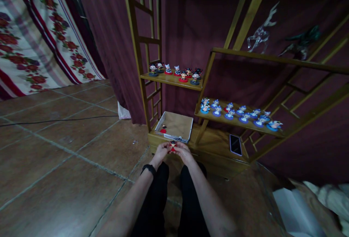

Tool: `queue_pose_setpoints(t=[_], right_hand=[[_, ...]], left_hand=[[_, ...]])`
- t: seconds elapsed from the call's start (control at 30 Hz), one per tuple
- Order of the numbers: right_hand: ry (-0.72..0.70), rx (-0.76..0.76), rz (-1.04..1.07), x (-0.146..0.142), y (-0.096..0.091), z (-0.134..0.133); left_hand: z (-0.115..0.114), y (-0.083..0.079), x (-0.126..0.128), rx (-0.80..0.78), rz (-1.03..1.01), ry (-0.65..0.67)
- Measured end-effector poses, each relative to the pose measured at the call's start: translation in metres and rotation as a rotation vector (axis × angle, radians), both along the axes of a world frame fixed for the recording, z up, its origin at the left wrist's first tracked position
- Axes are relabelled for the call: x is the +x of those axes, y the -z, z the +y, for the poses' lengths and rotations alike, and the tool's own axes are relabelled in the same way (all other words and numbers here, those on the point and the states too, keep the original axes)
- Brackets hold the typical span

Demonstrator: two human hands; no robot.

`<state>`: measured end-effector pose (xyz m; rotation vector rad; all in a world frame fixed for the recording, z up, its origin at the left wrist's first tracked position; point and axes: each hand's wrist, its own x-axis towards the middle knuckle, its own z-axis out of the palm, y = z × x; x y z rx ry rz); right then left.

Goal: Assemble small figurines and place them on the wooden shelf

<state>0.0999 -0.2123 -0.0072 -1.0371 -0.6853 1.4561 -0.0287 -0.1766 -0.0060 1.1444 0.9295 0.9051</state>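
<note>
By the box (181,119), left hand (161,151) and right hand (183,151) grip one figurine (173,145), shelved figurines (195,79) above it, a red piece (163,131) left inside.

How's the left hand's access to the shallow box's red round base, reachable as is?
Likely yes: the shallow box is open-topped and the red round base lies uncovered, though the left hand and right hand are holding a figurine.
</note>
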Motion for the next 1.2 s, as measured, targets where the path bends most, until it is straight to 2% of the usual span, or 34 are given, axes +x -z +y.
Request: queue_pose_setpoints(t=[0.17, 0.33, 0.5, 0.77, 0.9, 1.2], right_hand=[[-0.008, 0.012, 0.004, -0.0021, -0.0050, -0.0009], [-0.010, -0.018, 0.018, -0.0041, -0.0015, -0.0011], [0.026, -0.008, 0.033, -0.0046, 0.0030, -0.0013], [0.089, 0.004, 0.071, -0.0056, -0.0012, -0.0016], [0.105, -0.036, 0.110, -0.0054, -0.0005, -0.0010], [0.069, -0.004, 0.114, -0.0038, -0.0032, -0.0020]], left_hand=[[0.0001, -0.0017, -0.0002, 0.012, 0.018, 0.001], [-0.0004, -0.0028, -0.0009, 0.015, 0.011, -0.026], [-0.0006, -0.0052, -0.0012, 0.022, 0.031, -0.025], [0.0025, -0.0038, -0.0011, 0.090, 0.032, 0.031], [0.0039, -0.0005, -0.0013, 0.103, 0.045, -0.001], [0.0066, 0.0018, -0.0011, 0.130, 0.061, -0.072]])
